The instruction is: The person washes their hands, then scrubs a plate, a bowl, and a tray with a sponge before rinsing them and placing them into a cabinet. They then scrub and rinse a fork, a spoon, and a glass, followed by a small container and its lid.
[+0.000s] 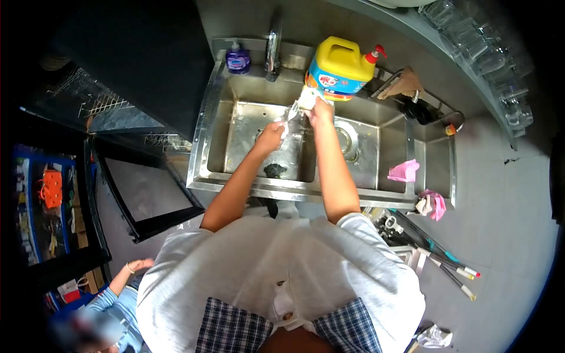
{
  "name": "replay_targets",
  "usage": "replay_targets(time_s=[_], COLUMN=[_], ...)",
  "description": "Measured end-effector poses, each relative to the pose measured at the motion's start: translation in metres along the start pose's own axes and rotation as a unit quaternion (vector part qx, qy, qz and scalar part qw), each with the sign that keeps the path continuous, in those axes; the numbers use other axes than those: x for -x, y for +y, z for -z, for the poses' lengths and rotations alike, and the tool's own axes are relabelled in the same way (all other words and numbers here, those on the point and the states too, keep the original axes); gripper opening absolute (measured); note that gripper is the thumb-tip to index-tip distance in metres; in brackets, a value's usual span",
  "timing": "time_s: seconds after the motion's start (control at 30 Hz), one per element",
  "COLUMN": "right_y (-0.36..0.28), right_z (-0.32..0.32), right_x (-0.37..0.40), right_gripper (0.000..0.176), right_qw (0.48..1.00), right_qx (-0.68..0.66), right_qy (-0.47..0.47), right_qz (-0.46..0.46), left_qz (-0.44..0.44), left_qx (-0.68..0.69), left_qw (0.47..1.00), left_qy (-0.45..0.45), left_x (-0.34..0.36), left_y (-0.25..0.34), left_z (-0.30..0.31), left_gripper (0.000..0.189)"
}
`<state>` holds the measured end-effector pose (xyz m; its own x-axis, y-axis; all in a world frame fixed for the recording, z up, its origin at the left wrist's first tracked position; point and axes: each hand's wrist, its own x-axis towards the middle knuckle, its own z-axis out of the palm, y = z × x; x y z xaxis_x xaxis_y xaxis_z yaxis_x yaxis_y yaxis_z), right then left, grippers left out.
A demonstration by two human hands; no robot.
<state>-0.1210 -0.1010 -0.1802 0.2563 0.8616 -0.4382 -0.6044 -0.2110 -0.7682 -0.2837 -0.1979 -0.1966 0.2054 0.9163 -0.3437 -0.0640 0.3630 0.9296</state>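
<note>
**Narrow item and pad held above a metal sink**

At the centre of the frame, a narrow item (293, 111), clear or whitish, is pinched at its lower end by the closed grip of the left hand (271, 138). Just beside its upper end, a pale yellow pad (308, 97) is held in the bent fingers of the right hand (321, 110). Whether the item and pad are touching cannot be told. Both are held over the steel sink (285, 193), near the wall between its left and middle basins.

In the left basin, a dark scrubber (275, 170) is seen near the front wall. Behind the basins, at top centre, a purple bottle (238, 60), a tap (272, 53) and a yellow jug (341, 65) with a red pump are lined up. A pink cloth (404, 170) is draped at the right divider. Glasses (485, 56) are shelved at upper right. At lower left, another person (115, 309) in blue is partly shown.
</note>
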Motion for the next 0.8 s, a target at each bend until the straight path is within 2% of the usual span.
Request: replay_targets(time_s=[0.03,0.13,0.2,0.27,0.33,0.4,0.5,0.53,0.63,0.73,0.8], right_y=[-0.003,0.002,0.012,0.029,0.048,0.055,0.055,0.054,0.055,0.056,0.060], right_z=[0.006,0.025,0.031,0.031,0.030,0.029,0.030,0.031,0.032,0.036,0.045], right_x=[0.000,0.014,0.038,0.060,0.069,0.073,0.076,0.074,0.071,0.065,0.056], right_gripper=[0.027,0.027,0.027,0.026,0.025,0.025,0.024,0.024,0.024,0.022,0.023], right_qw=[0.999,0.994,0.991,0.987,0.981,0.981,0.983,0.983,0.988,0.989,0.989], right_qx=[0.012,0.073,0.077,0.080,0.052,0.075,0.123,0.138,0.087,0.073,0.081], right_qy=[-0.044,-0.085,-0.095,-0.115,-0.155,-0.150,-0.116,-0.105,-0.124,-0.120,-0.122], right_qz=[0.003,-0.015,-0.046,-0.080,-0.104,-0.093,-0.068,-0.058,-0.018,-0.044,-0.030], left_qz=[0.035,-0.087,-0.080,0.004,0.014,0.021,-0.060,-0.018,-0.015,-0.031,-0.008], left_qx=[0.016,-0.059,0.002,0.174,0.128,0.085,-0.043,-0.076,0.008,0.009,0.067], left_qw=[0.999,0.991,0.995,0.985,0.990,0.990,0.987,0.989,0.994,0.990,0.992], left_qy=[0.002,0.079,0.063,-0.020,0.055,0.114,0.143,0.123,0.104,0.137,0.102], left_x=[0.007,0.009,0.010,0.004,0.012,0.020,0.017,0.021,0.028,0.016,0.021], left_y=[0.006,0.000,-0.010,-0.012,-0.001,0.007,0.003,0.009,0.016,0.007,0.013], left_z=[0.003,0.009,0.012,0.023,0.011,0.002,-0.003,-0.006,-0.019,-0.024,-0.027], left_gripper=[0.023,0.020,0.019,0.018,0.017,0.014,0.019,0.022,0.023,0.016,0.016])
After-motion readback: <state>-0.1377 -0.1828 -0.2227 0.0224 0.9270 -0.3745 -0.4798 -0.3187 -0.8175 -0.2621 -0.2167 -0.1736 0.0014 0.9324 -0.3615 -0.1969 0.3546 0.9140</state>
